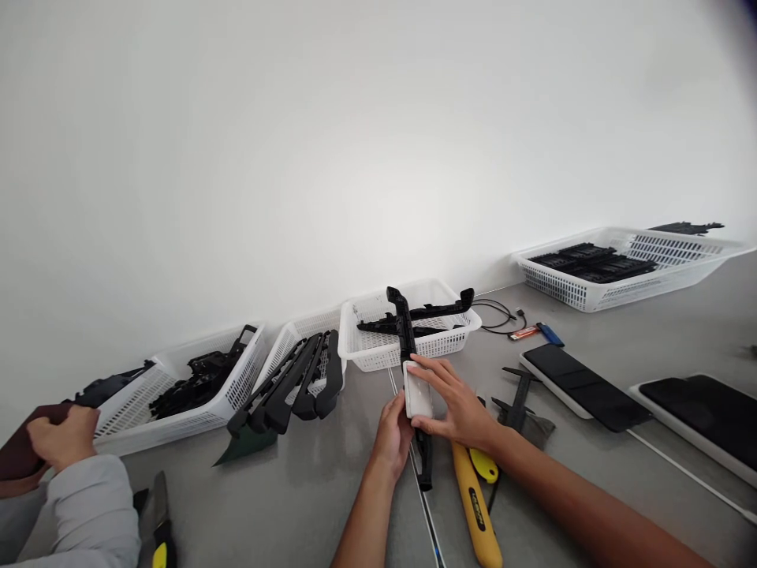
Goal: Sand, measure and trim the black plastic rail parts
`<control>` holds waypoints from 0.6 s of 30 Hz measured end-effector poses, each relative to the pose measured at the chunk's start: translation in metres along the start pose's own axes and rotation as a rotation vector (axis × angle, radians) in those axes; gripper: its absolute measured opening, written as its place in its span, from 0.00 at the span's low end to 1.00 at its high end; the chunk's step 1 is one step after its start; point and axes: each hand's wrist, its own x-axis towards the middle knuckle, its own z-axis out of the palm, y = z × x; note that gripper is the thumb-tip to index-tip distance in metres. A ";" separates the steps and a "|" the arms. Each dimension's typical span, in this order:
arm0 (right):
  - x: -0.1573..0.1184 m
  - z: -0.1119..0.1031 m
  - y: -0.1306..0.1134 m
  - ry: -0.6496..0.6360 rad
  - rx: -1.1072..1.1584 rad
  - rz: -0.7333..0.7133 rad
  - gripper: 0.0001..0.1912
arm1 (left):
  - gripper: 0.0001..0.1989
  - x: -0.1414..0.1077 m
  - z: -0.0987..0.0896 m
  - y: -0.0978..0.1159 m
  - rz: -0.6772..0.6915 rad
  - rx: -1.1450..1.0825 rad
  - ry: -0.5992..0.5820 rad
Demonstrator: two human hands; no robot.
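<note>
A long black plastic part (405,323) stands out lengthwise in front of me, its far end reaching over a white basket. My left hand (393,438) is closed around its middle from the left side. Against the same part lies a small white rectangular block (419,392), with the fingers and thumb of my right hand (458,398) closed on its top and bottom edges. How the block meets the part is hidden. Just below my right hand, a yellow-handled tool (473,505) and a black caliper (520,398) rest on the grey table.
White baskets with black parts (408,359) line the wall, another (585,296) at far right. Dark curved parts (289,394) lean across one basket. Two phone-like devices (583,383) lie right, near a black cable (502,312). At left, a co-worker's hands (68,434) hold something brown; a knife (162,521) lies nearby.
</note>
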 end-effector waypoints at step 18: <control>0.002 0.004 0.004 0.002 -0.014 0.196 0.41 | 0.21 0.002 -0.001 0.002 -0.062 0.053 -0.047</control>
